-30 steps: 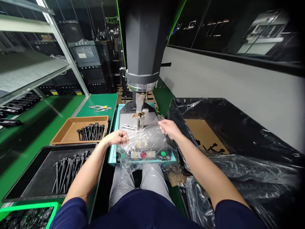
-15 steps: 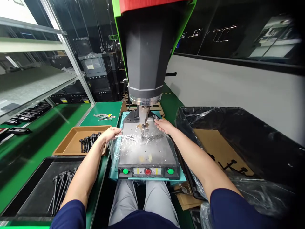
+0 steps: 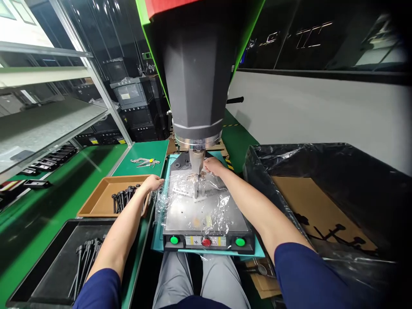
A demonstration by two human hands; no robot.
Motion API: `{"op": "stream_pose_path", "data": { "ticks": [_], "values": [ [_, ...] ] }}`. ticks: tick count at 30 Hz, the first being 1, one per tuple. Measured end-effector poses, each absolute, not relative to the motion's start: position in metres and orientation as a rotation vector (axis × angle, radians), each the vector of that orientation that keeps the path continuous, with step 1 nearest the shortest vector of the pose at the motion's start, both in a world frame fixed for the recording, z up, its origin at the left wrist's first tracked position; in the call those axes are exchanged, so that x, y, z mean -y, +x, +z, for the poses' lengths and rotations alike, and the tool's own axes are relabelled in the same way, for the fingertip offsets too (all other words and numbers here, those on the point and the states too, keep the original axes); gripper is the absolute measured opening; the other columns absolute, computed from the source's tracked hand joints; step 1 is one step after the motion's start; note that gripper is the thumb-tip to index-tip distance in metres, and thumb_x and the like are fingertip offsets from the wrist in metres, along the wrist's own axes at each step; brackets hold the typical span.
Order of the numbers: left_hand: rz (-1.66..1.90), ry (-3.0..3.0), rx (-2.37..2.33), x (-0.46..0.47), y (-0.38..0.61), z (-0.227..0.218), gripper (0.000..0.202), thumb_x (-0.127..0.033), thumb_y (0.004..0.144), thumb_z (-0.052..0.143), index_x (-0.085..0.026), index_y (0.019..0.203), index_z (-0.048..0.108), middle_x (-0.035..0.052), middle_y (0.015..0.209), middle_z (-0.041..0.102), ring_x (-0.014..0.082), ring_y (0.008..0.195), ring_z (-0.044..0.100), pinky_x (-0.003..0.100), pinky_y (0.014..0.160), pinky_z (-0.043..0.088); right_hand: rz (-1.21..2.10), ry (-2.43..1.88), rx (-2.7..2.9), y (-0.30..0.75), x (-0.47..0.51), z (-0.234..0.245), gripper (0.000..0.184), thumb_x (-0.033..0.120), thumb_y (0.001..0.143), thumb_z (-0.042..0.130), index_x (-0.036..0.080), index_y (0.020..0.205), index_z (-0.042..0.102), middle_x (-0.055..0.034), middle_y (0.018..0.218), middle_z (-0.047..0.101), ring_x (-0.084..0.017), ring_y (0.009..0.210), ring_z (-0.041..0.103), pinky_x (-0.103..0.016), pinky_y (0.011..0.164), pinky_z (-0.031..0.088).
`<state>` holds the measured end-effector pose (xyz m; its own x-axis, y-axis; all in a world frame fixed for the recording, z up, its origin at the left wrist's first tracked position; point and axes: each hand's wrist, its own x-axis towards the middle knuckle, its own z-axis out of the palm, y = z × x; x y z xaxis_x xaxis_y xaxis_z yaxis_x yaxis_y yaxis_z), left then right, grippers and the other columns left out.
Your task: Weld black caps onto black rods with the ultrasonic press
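Note:
A crumpled sheet of clear plastic film (image 3: 222,205) spreads over the metal work plate (image 3: 180,219) of a press-like machine. My left hand (image 3: 153,183) is closed on the film at the plate's left edge. At the back, close beside the machine's tapered metal tool (image 3: 196,161), my right hand (image 3: 212,165) has its fingers closed on the film's far side; its fingertips are partly hidden. Under the tool tip stands a small fixture (image 3: 197,178), blurred by the film's glare. Two green buttons, the right one (image 3: 240,242) included, flank a red button (image 3: 206,242) on the front panel.
A brown tray (image 3: 93,195) and a black tray (image 3: 48,262) at left hold black long-stemmed parts (image 3: 88,257). Pliers-like tools (image 3: 145,162) lie on the green bench (image 3: 138,150). At right stands a film-lined bin (image 3: 322,159) with cardboard and black parts. The machine head (image 3: 196,77) hangs overhead.
My right hand has moved left, closer to the tool, and the film has shifted across the plate toward the front. My left hand stays at the plate's left edge. The view has tilted slightly.

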<state>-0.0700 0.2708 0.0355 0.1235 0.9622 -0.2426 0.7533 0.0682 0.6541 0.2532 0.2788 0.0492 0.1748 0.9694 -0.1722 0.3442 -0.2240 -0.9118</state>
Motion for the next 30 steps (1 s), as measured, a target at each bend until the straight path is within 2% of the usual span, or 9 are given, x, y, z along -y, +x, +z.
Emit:
{"op": "stream_pose_path", "data": {
  "ticks": [5,9,13,16,19,24,28,30],
  "values": [
    [0.399,1.816,-1.767,-0.269,-0.069,0.041,0.024,-0.033,0.07,0.075,-0.017,0.056,0.063,0.0039,0.054,0.06,0.016,0.055,0.053,0.025,0.054,0.033,1.034,-1.758,1.296,0.252,-0.272,0.053,0.031,0.022,0.086,0.069,0.017,0.06,0.054,-0.0001,0.048,0.053,-0.009,0.037,0.044,-0.021,0.036,0.027],
    [0.4,1.944,-1.877,-0.261,-0.068,0.055,0.022,-0.038,0.076,0.069,-0.016,0.08,0.072,0.0109,0.082,0.072,0.0231,0.081,0.065,0.026,0.066,0.041,1.032,-1.805,1.325,0.256,-0.274,0.054,0.027,0.029,0.088,0.068,0.016,0.067,0.057,-0.0028,0.055,0.059,-0.012,0.044,0.052,-0.02,0.039,0.033],
    [0.433,2.081,-1.893,-0.23,-0.06,0.068,0.031,-0.039,0.086,0.058,-0.017,0.1,0.073,0.0119,0.102,0.074,0.026,0.099,0.066,0.03,0.079,0.046,0.994,-1.888,1.373,0.263,-0.28,0.053,0.02,0.029,0.088,0.068,0.015,0.076,0.06,-0.0026,0.055,0.059,-0.014,0.048,0.055,-0.021,0.043,0.036],
    [0.565,2.136,-1.782,-0.197,-0.048,0.065,0.033,-0.04,0.088,0.057,-0.018,0.107,0.072,0.0104,0.108,0.074,0.0256,0.102,0.066,0.032,0.086,0.048,0.925,-1.969,1.416,0.266,-0.28,0.049,0.016,0.022,0.081,0.075,0.015,0.075,0.062,-0.0026,0.054,0.058,-0.017,0.052,0.057,-0.023,0.046,0.038],
    [0.624,2.174,-1.673,-0.165,-0.037,0.052,0.032,-0.039,0.087,0.06,-0.017,0.106,0.073,0.0109,0.11,0.073,0.0254,0.101,0.067,0.034,0.09,0.049,0.892,-2.04,1.448,0.263,-0.275,0.044,0.019,0.021,0.074,0.08,0.014,0.07,0.063,-0.0052,0.055,0.058,-0.021,0.057,0.061,-0.025,0.05,0.042],
    [0.787,2.155,-1.613,-0.121,-0.041,0.037,0.023,-0.033,0.087,0.061,-0.017,0.098,0.073,0.009,0.106,0.073,0.0225,0.086,0.068,0.037,0.087,0.051,0.928,-2.064,1.444,0.258,-0.266,0.049,0.028,0.037,0.081,0.076,0.012,0.077,0.065,-0.0088,0.061,0.064,-0.023,0.058,0.063,-0.029,0.053,0.048],
    [1.097,2.105,-1.476,-0.072,-0.055,0.025,0.021,-0.032,0.089,0.058,-0.02,0.1,0.071,0.008,0.109,0.071,0.0223,0.102,0.066,0.032,0.083,0.053,0.903,-2.086,1.412,0.272,-0.264,0.07,0.045,0.053,0.081,0.074,0.009,0.088,0.064,-0.0131,0.074,0.067,-0.025,0.066,0.065,-0.034,0.058,0.052],
    [1.167,2.038,-1.446,-0.046,-0.062,0.008,0.021,-0.031,0.09,0.057,-0.021,0.102,0.07,0.0077,0.111,0.07,0.0214,0.105,0.065,0.031,0.083,0.053,0.752,-2.027,1.406,0.29,-0.258,0.08,0.051,0.056,0.079,0.075,0.006,0.087,0.065,-0.016,0.082,0.068,-0.025,0.074,0.065,-0.036,0.066,0.052]
  ]
}}
